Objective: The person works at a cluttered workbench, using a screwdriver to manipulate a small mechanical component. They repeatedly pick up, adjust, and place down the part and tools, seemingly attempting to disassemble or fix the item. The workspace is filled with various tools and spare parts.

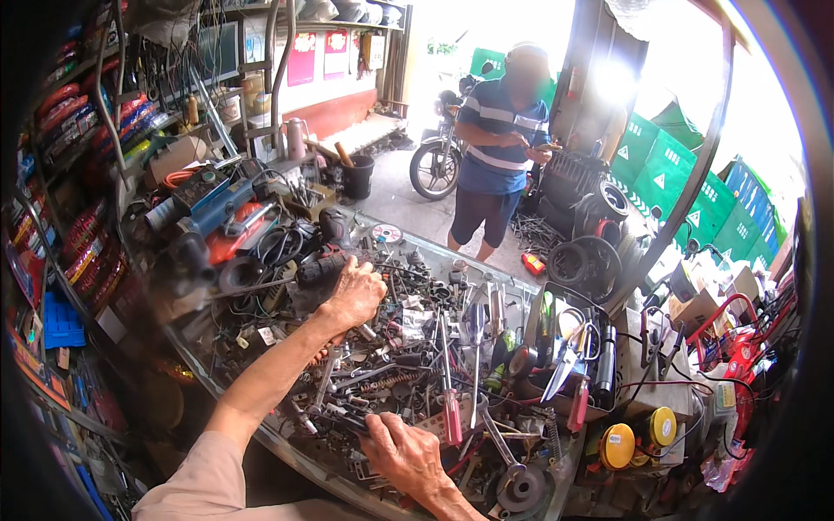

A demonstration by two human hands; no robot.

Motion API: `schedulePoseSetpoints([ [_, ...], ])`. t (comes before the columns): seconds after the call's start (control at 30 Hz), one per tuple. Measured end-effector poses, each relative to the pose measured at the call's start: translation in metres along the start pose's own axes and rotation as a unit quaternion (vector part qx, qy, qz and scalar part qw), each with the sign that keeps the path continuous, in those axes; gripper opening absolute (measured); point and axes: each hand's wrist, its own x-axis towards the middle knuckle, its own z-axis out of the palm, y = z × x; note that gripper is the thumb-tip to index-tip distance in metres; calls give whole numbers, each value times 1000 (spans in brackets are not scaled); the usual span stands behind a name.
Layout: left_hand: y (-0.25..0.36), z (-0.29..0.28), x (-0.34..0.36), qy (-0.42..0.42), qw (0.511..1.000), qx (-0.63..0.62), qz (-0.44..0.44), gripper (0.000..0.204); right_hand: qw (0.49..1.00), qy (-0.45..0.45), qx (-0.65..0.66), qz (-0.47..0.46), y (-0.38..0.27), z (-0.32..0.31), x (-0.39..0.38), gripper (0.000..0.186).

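**Left hand (354,291) and right hand (404,451) low over loose metal parts (408,360)**

The tabletop (504,278) was the largest thing at work, crowded with hardware. The open tool box (532,317) stood toward its right end and served as the landmark. The loose parts under and between the hands spread to the left of the tool box, many overlapping.

The step in hand seemed to be hand work among those parts; whether a piece was being gripped, shifted or only steadied could not be told. The next move, by judgement, called for a light fingertip hold and a lift clear of neighbouring tools.

The tool box held scissors (569,363), a black cylinder (607,360) and a green-handled tool (545,317). Well beyond it and to the left, a black bucket (358,182) had a wooden handle (345,156) sticking out. Also far left of it, a tan tray (317,207) carried thin metal pieces.

The left hand was curled, left of the tool box, just beside a dark power-tool body (320,271); its grip could not be read. The right hand bent down nearer the wearer than the tool box, beside a dark narrow piece (347,418); the fingertips were hidden, so its grip was equally uncertain.

Smaller still, a combination wrench (499,434) and a red-handled screwdriver (452,417) lay left of the tool box, and a coil spring (553,438) just in front of it.
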Motion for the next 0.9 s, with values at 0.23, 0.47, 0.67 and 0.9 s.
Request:
schedulePoseSetpoints([
  [0.23, -3, -2, -1, -22, 999, -37, 0, 16, 1000, -16, -6, 6, -2, -4, -1, 44],
  [0.47, 2, -1, 8, -70, 997, -10, -23, 17, 1000, -13, -12, -4, -2, -3, -3, 43],
  [0.67, -2, 3, 1, 0, 1000, -24, 10, 18, 1000, -15, -11, -4, -1, -1, -4, 41],
  [0.9, -19, -13, 19, 9, 938, -337, -78, 32, 1000, 8, 5, 8, 2, 3, -4, 39],
])
